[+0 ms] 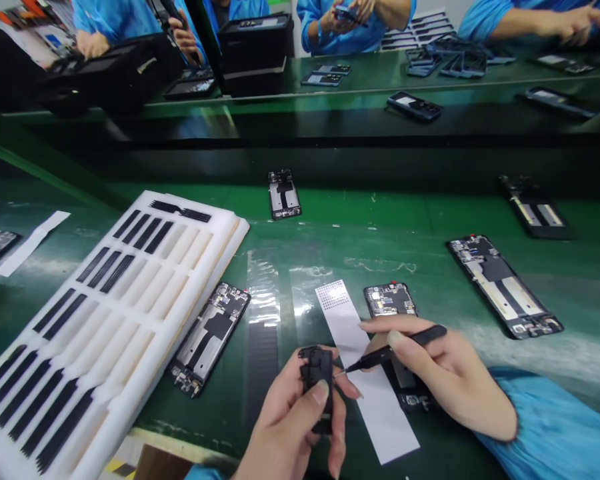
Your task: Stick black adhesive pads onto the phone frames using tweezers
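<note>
My left hand [293, 417] is closed around a small black plastic phone part [320, 383], its thumb pressed on the front. In my right hand [445, 373] is a pair of black tweezers [395, 348], with the tips close to the right edge of that part. A white strip with rows of small dots [353, 360] lies on the bench between and beneath my hands. Partly covered by my right hand is an opened phone body [387, 298]. Left of my left hand, another opened phone [213, 337] lies beside the foam tray.
The white foam tray [180, 230] holds several black strips in slots. More opened phones lie at the back [283, 193] and right [503, 283]. A clear film [263, 333] is on the green bench. Beyond a raised shelf, co-workers in blue sleeves [310, 27] handle phones.
</note>
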`<state>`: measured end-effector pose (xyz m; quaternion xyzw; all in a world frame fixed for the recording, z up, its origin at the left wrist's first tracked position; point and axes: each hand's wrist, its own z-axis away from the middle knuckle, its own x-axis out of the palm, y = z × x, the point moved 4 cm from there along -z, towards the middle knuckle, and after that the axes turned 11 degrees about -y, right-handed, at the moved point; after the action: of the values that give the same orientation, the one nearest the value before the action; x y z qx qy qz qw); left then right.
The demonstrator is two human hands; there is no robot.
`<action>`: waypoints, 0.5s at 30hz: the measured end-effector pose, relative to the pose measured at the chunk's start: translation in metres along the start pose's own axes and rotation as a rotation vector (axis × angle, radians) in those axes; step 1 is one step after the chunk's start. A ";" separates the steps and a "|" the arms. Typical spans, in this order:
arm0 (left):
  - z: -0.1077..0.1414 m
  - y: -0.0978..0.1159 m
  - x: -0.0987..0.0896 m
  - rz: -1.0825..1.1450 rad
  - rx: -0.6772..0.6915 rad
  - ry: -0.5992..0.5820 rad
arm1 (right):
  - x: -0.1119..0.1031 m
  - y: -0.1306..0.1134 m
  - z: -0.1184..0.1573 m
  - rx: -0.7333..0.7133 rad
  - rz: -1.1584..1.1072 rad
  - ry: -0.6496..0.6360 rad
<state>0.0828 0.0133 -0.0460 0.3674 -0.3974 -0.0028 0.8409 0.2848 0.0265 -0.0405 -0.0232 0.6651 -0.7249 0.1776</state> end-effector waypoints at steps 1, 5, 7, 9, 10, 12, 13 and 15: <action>0.000 0.001 0.003 0.033 -0.001 -0.035 | 0.001 -0.001 0.003 -0.002 -0.022 0.004; -0.001 0.000 0.011 0.110 -0.012 -0.140 | 0.007 0.000 0.007 0.007 -0.093 -0.010; -0.002 -0.002 0.012 0.120 -0.026 -0.155 | 0.008 0.001 0.006 0.010 -0.135 -0.015; -0.002 -0.003 0.012 0.124 -0.036 -0.155 | 0.009 0.000 0.006 0.007 -0.171 -0.030; -0.002 -0.004 0.012 0.125 -0.042 -0.155 | 0.010 -0.001 0.006 0.005 -0.184 -0.038; -0.002 -0.004 0.012 0.119 -0.052 -0.159 | 0.010 -0.002 0.008 0.016 -0.186 -0.041; -0.002 -0.004 0.012 0.115 -0.056 -0.162 | 0.010 -0.002 0.009 0.032 -0.170 -0.038; -0.003 -0.004 0.012 0.104 -0.058 -0.173 | 0.009 -0.002 0.010 0.061 -0.118 -0.021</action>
<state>0.0942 0.0087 -0.0422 0.3201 -0.4867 -0.0026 0.8128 0.2784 0.0141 -0.0397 -0.0647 0.6384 -0.7536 0.1423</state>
